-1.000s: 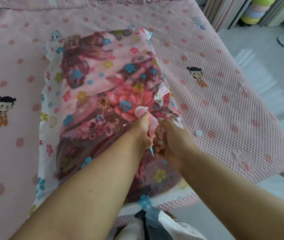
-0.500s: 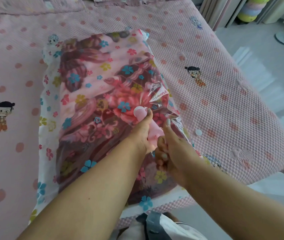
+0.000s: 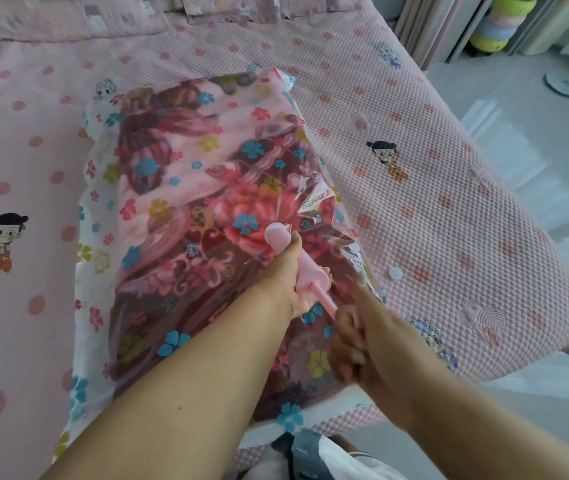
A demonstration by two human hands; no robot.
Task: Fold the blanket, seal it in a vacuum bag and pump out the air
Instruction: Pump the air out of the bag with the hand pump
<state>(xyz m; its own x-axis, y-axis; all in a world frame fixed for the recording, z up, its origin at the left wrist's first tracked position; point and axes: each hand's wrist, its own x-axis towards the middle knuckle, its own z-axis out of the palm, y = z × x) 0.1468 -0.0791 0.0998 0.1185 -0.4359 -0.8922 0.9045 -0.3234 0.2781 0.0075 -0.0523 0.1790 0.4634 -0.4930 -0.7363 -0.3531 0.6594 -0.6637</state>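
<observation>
Two grips clamp pump [image 3: 305,268]; bagged blanket [image 3: 186,202] on pink bedspread [image 3: 449,220]; grey floor [image 3: 536,133].

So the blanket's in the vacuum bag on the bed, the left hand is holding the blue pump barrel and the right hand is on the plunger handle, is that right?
Not quite: the pump barrel is pink, not blue, as the head view shows. The rest holds: the blanket is in the vacuum bag on the bed, left hand on the barrel, right hand on the plunger handle.

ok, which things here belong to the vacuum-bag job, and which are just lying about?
Job:
vacuum bag
blanket inside it
pink pump, left hand gripping its barrel
right hand on the plunger handle

Lying about:
bed cover
small white disc
stacked rings on the floor
</observation>
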